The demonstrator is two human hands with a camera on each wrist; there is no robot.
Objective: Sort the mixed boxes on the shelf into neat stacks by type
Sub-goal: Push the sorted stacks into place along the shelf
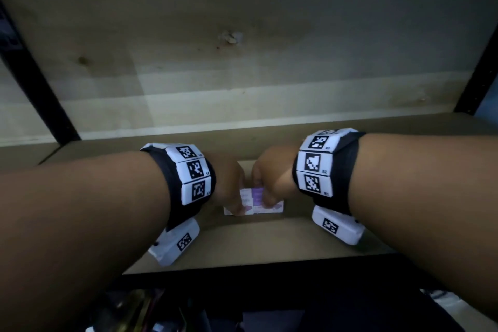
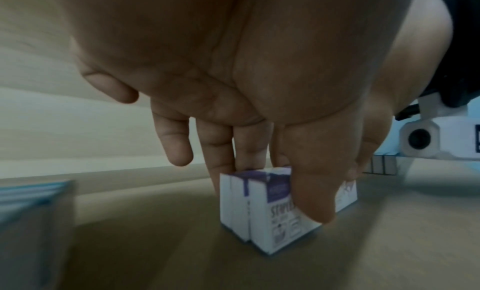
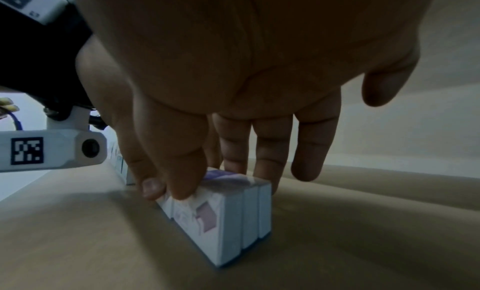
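Observation:
A small cluster of white and purple staple boxes point(image 1: 254, 201) stands pressed together on the brown shelf board point(image 1: 269, 240), near its middle. My left hand point(image 1: 231, 188) grips the cluster's left end, thumb on the near face and fingers behind, as the left wrist view shows on the boxes point(image 2: 262, 216). My right hand point(image 1: 266, 186) grips the right end the same way, thumb at the front and fingers over the back of the boxes point(image 3: 233, 222). The two hands nearly touch above the cluster.
A blue and white box point(image 2: 33, 193) blurs in at the far left of the shelf. More small boxes point(image 3: 122, 167) stand beyond my left hand. A pale wooden back wall point(image 1: 242, 62) and black uprights point(image 1: 40, 83) close in the shelf.

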